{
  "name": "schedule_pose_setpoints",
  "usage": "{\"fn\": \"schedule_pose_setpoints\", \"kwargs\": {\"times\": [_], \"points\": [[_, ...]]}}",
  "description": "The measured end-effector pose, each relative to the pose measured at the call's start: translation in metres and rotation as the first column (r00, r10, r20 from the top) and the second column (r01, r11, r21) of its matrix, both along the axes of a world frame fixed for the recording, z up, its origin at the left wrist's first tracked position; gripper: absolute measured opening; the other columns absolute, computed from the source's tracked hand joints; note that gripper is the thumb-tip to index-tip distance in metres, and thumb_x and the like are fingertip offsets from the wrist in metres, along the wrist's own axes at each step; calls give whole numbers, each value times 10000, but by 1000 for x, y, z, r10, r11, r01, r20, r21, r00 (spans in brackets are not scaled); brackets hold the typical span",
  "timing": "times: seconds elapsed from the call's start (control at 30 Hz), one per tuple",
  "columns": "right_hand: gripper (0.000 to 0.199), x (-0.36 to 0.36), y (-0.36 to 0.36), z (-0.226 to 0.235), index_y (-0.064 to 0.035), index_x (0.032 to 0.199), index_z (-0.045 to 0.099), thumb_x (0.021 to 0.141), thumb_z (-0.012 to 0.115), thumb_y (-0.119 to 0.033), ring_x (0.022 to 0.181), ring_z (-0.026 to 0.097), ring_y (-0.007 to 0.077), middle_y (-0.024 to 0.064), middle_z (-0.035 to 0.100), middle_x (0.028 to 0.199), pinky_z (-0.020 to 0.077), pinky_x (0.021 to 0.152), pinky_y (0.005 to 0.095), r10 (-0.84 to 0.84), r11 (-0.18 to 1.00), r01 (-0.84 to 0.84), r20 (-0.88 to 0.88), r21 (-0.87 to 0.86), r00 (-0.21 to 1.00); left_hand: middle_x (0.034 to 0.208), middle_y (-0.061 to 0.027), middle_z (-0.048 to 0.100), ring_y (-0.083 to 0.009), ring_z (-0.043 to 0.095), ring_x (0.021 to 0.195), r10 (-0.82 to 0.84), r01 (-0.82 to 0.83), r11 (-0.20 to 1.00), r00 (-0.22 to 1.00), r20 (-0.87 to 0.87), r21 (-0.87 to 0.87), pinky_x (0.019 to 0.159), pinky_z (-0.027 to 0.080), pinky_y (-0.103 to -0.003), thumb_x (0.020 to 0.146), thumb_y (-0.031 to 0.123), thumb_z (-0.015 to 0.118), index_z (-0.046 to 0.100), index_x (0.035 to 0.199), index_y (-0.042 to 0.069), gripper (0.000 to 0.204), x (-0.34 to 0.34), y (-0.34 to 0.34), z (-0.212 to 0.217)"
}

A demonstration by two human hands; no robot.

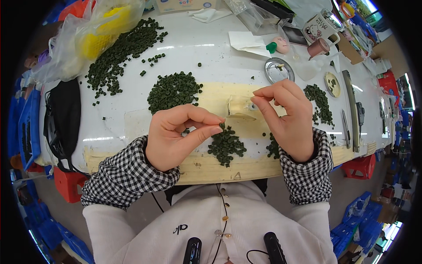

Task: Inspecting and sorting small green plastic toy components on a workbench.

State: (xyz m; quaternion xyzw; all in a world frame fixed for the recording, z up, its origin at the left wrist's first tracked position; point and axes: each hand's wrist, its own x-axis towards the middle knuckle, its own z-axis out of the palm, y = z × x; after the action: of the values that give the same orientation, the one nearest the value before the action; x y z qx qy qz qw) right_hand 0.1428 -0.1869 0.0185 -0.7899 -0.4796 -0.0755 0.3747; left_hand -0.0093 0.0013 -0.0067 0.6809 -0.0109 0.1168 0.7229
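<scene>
My left hand (176, 137) pinches a small dark green piece (222, 126) between thumb and forefinger, just above a small heap of like pieces (226, 147) near the table's front edge. On the right, my right hand (288, 121) has thumb and forefinger brought together by a small cream-coloured holder (241, 115). A little whitish round bit (252, 107) shows beneath those fingertips; what they grip is too small to tell. Partly behind my right wrist lies another small heap of green pieces (273, 148).
Larger heaps of green pieces lie ahead of my left hand (173, 92), at the far left (127, 48) and at the right (319, 103). A round metal lid (279, 70), a mug (317, 30), tweezers (346, 127) and a black bag (63, 119) surround the work area.
</scene>
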Motion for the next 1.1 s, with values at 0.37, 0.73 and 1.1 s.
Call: {"fn": "schedule_pose_setpoints", "kwargs": {"times": [0.37, 0.73, 1.1], "points": [[101, -20, -10, 28, 27, 885, 625, 829, 694, -20, 745, 589, 172, 93, 621, 835, 471, 645, 258, 132, 946, -130, 14, 298, 991, 1021, -168, 667, -190, 647, 972, -24, 24, 999, 1000, -16, 24, 854, 525, -289, 865, -97, 596, 616, 982, -56, 126, -2, -1, 2], [142, -34, 7, -1, 29, 1002, 465, 982, 492, -109, 845, 650, 171, 120, 597, 922, 529, 791, 283, 427, 893, -278, -471, 354, 772, 925, -105, 694, -121, 654, 834, -26, 29, 996, 999, -37, 86, 758, 518, -239, 853, -6, 668, 677, 970, -30, 119, -1, -1, -2], [173, -36, 5, 2, 17, 1010, 447, 990, 493, -149, 880, 639, 178, 129, 582, 954, 510, 822, 288, 396, 916, -294, -481, 274, 782, 916, -97, 694, -119, 653, 839, -39, 41, 995, 999, -23, 90, 764, 513, -238, 854, 0, 671, 677, 971, -29, 121, 0, 0, -3]]}}
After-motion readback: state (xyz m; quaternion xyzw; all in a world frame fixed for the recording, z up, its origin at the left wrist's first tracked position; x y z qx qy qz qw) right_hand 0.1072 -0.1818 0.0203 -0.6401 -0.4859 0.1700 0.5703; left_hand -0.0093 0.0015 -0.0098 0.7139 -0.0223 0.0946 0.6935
